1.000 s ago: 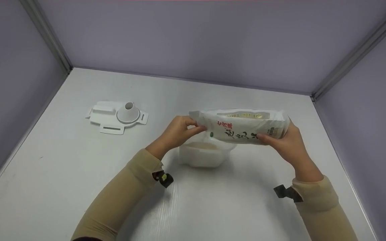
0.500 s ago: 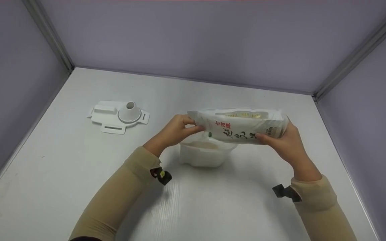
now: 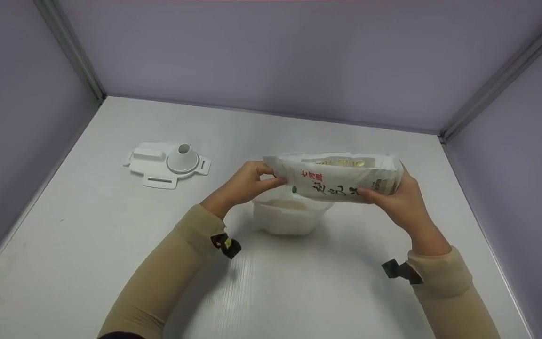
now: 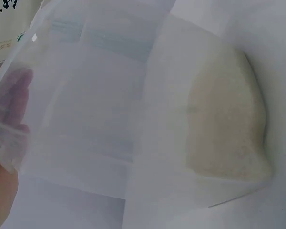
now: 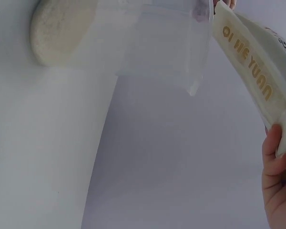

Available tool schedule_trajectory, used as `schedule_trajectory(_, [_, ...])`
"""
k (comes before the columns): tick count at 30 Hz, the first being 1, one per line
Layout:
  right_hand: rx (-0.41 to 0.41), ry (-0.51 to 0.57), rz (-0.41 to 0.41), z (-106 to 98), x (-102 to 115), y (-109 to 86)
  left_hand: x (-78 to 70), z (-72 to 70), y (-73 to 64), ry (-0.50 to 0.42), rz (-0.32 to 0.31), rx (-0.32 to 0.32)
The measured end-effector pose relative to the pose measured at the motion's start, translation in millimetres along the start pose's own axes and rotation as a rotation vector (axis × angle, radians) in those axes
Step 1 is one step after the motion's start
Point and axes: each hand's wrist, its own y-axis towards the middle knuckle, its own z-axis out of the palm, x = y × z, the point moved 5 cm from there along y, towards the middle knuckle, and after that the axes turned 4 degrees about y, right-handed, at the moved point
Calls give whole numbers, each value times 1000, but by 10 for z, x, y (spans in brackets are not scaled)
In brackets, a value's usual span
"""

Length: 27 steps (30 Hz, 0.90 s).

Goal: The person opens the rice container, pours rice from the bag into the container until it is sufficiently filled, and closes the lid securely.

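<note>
A white rice bag (image 3: 337, 181) with red and black lettering lies nearly level above a tall translucent container (image 3: 285, 219). My right hand (image 3: 400, 202) grips the bag's closed end, thumb on the front. My left hand (image 3: 245, 183) pinches the other end, over the container's mouth. In the left wrist view, its fingers (image 4: 16, 100) show through the container's clear wall. Pale rice (image 4: 229, 114) fills the bottom of the container. Whether grains are falling from the bag cannot be made out.
A white plastic lid (image 3: 151, 165) with a cone-shaped spout (image 3: 183, 160) lies on the white table (image 3: 111, 235) at the left. Purple-grey panels (image 3: 271, 56) border the table at the back and sides.
The bag and both hands have shifted very slightly to the left. Both hands keep the same hold, and the container stands where it was.
</note>
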Motion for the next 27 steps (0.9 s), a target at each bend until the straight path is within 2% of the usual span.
schedule_trajectory(17, [4,3,-13,-3,4,3,-9,-5,-2,22,19,12])
schedule_trajectory(27, [7,23,-21,-8,13,-2,-1,3,-3,32,-14,12])
